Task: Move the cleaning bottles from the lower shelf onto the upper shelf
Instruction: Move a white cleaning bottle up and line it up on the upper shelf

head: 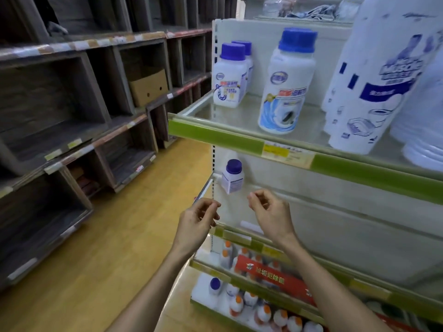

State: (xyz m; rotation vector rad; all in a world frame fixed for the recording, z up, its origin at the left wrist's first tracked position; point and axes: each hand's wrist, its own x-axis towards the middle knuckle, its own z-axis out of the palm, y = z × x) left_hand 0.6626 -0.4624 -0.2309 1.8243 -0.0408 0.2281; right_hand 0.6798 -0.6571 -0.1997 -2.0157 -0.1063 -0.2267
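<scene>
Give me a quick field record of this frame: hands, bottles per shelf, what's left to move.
left hand: fingers loosely curled, holds nothing
right hand: fingers loosely curled, holds nothing
lower shelf: one purple-capped bottle at the back left, upright
upper shelf: three purple-capped bottles, nearest one upright; tall white containers to the right
left to move: the lone bottle
hands vs bottle: both below it, apart

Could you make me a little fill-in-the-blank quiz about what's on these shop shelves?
1. The bottle left on the lower shelf has a ____ cap.
2. The upper shelf has a ____ front strip.
3. Both the left hand and the right hand hold ____.

Missing words: purple; green; nothing
</scene>
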